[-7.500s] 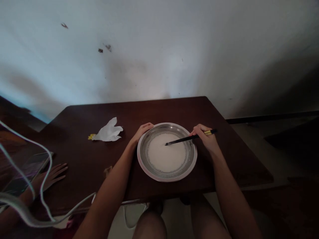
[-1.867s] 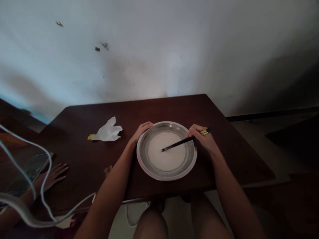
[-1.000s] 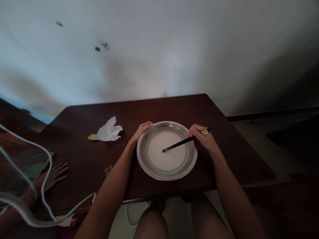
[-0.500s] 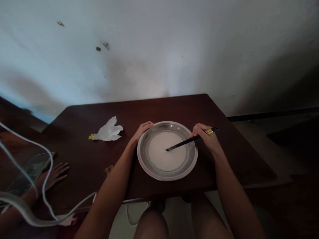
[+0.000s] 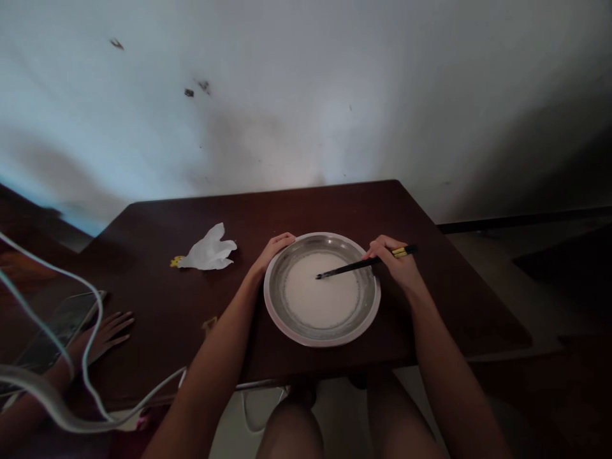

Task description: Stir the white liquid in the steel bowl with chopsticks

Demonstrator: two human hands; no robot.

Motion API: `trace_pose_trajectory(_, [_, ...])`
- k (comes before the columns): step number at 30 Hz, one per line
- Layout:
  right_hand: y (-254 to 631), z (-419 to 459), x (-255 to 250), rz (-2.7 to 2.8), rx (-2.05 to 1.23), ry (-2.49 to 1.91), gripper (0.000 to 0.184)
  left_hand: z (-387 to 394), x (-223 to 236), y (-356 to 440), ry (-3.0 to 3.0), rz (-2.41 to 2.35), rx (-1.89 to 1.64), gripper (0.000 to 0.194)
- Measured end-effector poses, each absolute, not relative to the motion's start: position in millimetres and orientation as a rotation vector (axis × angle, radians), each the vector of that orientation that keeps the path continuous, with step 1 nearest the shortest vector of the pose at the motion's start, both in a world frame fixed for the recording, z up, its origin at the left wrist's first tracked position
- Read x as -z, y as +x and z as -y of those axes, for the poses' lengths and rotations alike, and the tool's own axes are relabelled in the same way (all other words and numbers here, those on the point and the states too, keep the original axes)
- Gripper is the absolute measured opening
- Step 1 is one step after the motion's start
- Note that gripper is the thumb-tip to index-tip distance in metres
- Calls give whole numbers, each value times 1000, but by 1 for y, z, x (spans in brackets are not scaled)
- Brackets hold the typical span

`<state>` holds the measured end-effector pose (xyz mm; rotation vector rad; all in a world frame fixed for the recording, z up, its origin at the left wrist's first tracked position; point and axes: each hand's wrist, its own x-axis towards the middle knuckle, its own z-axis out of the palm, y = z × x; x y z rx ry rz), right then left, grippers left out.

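A round metal basin (image 5: 273, 312) sits near the table's front edge, with a whitish liquid (image 5: 322, 303) covering its bottom. My left hand (image 5: 275, 247) grips the basin's upper left rim, its fingers closed over the edge. On the other side, my right hand (image 5: 389, 255) is closed around black chopsticks (image 5: 347, 268) with gold bands near their upper end. Their tips, held close together, dip into the liquid left of the basin's middle.
On the dark wooden table (image 5: 306, 207) lies a white plastic piece with a yellow end (image 5: 210, 250). At left, another person's hand (image 5: 108, 331) rests beside a phone (image 5: 62, 328). White cables (image 5: 90, 344) cross the lower left. A wall (image 5: 287, 95) stands behind.
The chopstick tips have moved slightly left and away from me through the liquid. My left hand stays on the rim, and the basin has hardly shifted.
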<state>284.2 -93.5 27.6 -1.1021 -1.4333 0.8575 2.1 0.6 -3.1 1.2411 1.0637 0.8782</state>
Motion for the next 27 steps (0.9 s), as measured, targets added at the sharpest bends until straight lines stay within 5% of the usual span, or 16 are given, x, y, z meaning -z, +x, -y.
trace_pose_trajectory(27, [286, 95, -27, 1425, -857, -1070, 32, 0, 3, 2, 1210, -1033, -882, 34])
